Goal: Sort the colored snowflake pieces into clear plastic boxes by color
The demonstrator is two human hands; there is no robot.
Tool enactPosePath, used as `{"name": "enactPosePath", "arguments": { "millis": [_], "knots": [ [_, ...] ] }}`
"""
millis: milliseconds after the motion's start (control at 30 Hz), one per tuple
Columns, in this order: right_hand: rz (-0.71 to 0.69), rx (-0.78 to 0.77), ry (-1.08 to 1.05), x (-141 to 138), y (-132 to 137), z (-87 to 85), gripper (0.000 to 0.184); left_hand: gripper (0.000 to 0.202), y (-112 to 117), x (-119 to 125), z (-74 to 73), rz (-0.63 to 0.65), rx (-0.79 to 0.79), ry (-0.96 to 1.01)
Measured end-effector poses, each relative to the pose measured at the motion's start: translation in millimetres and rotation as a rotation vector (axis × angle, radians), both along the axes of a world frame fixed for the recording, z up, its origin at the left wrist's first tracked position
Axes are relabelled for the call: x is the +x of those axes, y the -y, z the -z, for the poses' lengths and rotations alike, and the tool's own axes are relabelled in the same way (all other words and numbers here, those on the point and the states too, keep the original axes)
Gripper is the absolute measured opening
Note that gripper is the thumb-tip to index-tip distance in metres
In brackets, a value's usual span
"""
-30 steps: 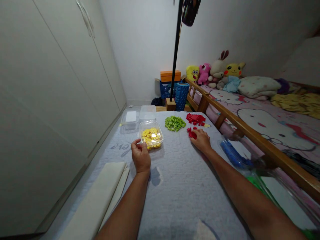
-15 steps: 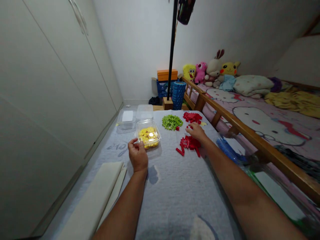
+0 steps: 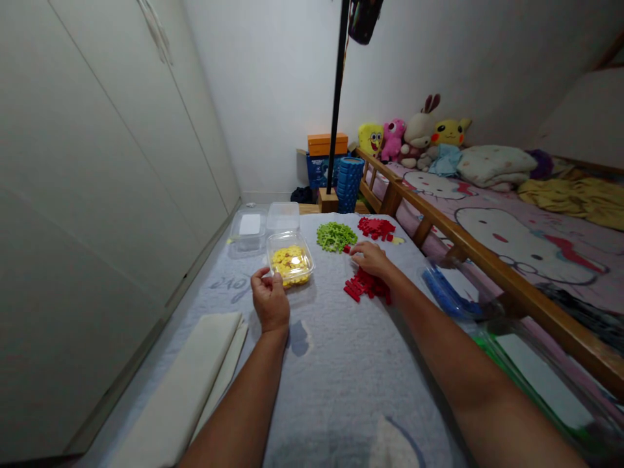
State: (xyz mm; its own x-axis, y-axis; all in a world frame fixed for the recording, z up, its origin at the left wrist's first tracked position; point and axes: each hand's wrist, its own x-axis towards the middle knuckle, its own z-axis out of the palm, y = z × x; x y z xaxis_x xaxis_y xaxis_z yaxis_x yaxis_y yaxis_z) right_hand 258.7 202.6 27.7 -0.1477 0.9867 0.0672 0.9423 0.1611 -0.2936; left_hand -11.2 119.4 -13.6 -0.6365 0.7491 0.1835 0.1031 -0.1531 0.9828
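Observation:
A clear plastic box [image 3: 291, 240] full of yellow pieces [image 3: 291, 265] stands left of the middle of the cloth-covered table. My left hand [image 3: 270, 302] is at its near left corner, thumb and curled fingers closed on the edge. Reaching across the near heap of red plastic pieces [image 3: 358, 286], my right hand [image 3: 373, 260] has its fingers stretched and a little apart. Its fingertips are close to a single red piece [image 3: 347, 249] at the rim of a light green heap [image 3: 336, 237]; whether they touch cannot be told. Another red heap [image 3: 376, 227] lies farther back.
Two clear containers [image 3: 247, 240] [image 3: 283, 216] stand behind the yellow one. A folded cream cloth [image 3: 195, 370] lies at the left. Along the right edge are boxes with blue pieces [image 3: 446, 292] and green pieces [image 3: 492, 354], beside a wooden bed rail [image 3: 453, 240].
My right hand has moved left and slightly nearer, from between the red heaps to the lone red piece beside the green heap. My left hand stays at the box.

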Motion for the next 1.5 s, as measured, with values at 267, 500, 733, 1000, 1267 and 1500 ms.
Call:
{"name": "enactPosePath", "arguments": {
  "millis": [267, 500, 733, 1000, 1267, 1500],
  "knots": [
    [-0.073, -0.041, 0.012, -11, -2, 0.3, 0.029, 0.030, -3, -2, 7.3, 0.003, 0.014, 0.003],
    [-0.166, -0.030, -0.321, 22, 21, -3.1, 0.020, 0.030, -3, -1, 6.5, 0.008, 0.011, 0.018],
    [-0.144, -0.089, -0.433, 15, 31, 9.5, 0.030, 0.029, -1, 0, 2.6, -0.003, 0.002, 0.017],
    [-0.291, -0.232, -0.493, 5, 24, -2.5, 0.024, 0.028, 0, 1, -1.2, 0.002, 0.007, 0.036],
    [0.493, 0.207, -0.215, 35, -65, -0.1, 0.065, 0.032, 1, 1, 0.2, 0.017, 0.010, 0.045],
    [0.577, 0.058, -0.107, 62, -111, 4.4, 0.100, 0.034, 2, 0, 3.1, 0.032, -0.009, 0.041]
  ]
}}
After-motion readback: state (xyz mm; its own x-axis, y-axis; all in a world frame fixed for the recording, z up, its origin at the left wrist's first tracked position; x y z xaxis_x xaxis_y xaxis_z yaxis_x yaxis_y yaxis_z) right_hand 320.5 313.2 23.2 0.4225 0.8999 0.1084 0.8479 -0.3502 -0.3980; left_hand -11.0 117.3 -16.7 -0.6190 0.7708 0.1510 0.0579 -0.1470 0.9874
